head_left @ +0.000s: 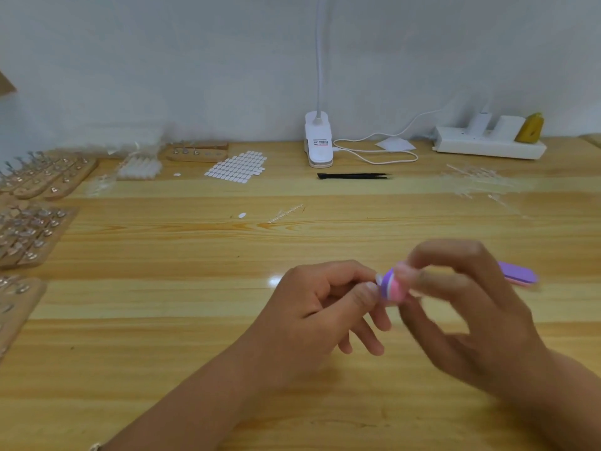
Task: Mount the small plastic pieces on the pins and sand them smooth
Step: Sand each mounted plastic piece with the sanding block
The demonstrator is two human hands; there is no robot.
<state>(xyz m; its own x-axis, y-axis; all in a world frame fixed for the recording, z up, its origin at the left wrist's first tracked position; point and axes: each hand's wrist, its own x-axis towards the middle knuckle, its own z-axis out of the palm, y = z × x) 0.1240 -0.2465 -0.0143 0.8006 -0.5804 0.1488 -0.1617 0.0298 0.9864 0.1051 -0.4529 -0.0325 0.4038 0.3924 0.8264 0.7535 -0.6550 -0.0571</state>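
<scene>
File | long axis left-right | right hand grips | left hand pinches piece

Right hand blurred, fingers hide much of sanding block. White piece in left hand too small to tell. Pin boards cut off left

A small silvery band sits on the bare left forearm.
</scene>
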